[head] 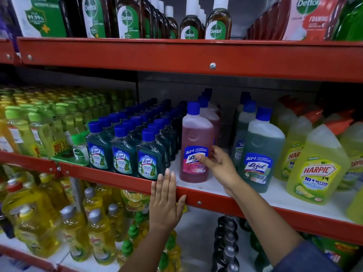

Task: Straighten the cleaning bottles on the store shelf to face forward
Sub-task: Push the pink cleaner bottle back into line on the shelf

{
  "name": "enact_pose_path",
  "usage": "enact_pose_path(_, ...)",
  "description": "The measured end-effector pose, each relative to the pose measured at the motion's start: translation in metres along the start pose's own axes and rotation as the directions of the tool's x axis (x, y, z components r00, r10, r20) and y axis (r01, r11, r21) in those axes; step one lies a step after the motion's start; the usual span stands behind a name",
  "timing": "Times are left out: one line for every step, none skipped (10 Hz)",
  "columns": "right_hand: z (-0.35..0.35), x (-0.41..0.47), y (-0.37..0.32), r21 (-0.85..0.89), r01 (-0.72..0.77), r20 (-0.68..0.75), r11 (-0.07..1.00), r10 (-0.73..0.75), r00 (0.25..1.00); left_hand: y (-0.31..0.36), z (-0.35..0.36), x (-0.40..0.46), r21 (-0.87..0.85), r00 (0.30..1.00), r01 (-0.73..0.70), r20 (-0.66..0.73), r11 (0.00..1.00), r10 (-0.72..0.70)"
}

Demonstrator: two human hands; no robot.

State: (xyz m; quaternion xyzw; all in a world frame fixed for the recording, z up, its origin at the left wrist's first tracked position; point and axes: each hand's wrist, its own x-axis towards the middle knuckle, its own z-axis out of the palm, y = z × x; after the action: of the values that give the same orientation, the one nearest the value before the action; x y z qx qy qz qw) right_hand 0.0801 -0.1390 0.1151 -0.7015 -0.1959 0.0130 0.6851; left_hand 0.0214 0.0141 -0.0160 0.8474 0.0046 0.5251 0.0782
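A pink Lizol bottle (pixel 196 138) with a blue cap stands upright at the front of the middle shelf, its label facing forward. My right hand (pixel 218 163) grips its lower right side, with the thumb across the label. More pink bottles line up behind it. To the right stands a green Lizol bottle (pixel 261 152), label forward, apart from my hand. My left hand (pixel 167 199) lies flat and open against the red shelf edge (pixel 110 177), fingers together, holding nothing. Small dark green Lizol bottles (pixel 123 152) stand in rows to the left.
Yellow-green Harpic bottles (pixel 316 169) fill the right of the middle shelf, and pale green-capped bottles (pixel 35 126) the left. Brown Dettol bottles (pixel 216 22) stand on the upper shelf. Yellow dish liquid bottles (pixel 64 222) crowd the lower shelf.
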Motion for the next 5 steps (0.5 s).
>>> enact_pose_path(0.004, -0.01, 0.0, -0.004, 0.017, -0.033, 1.0, -0.018, 0.999, 0.0, -0.001, 0.0, -0.008, 1.0, 0.007, 0.01, 1.0, -0.007)
enact_pose_path(0.007, -0.021, 0.001, -0.025, 0.028, -0.049, 0.999, -0.029, 0.998, 0.0, -0.001, 0.0, -0.014, 1.0, 0.011, 0.021, 1.0, -0.011)
enact_pose_path(0.01, -0.029, 0.002, -0.051, 0.046, -0.071, 0.998, -0.05, 0.996, 0.001, -0.001, 0.0, -0.024, 1.0, 0.01, 0.024, 1.0, -0.01)
enact_pose_path(0.012, -0.035, 0.002, -0.087, 0.051, -0.096, 0.995, -0.059, 0.994, 0.0, 0.0, 0.0, -0.032, 0.999, 0.012, 0.03, 0.999, -0.011)
enact_pose_path(0.015, -0.038, 0.001, -0.117, 0.05, -0.117, 0.992, -0.063, 0.991, -0.001, -0.001, 0.0, -0.033, 0.999, 0.016, 0.046, 0.999, -0.014)
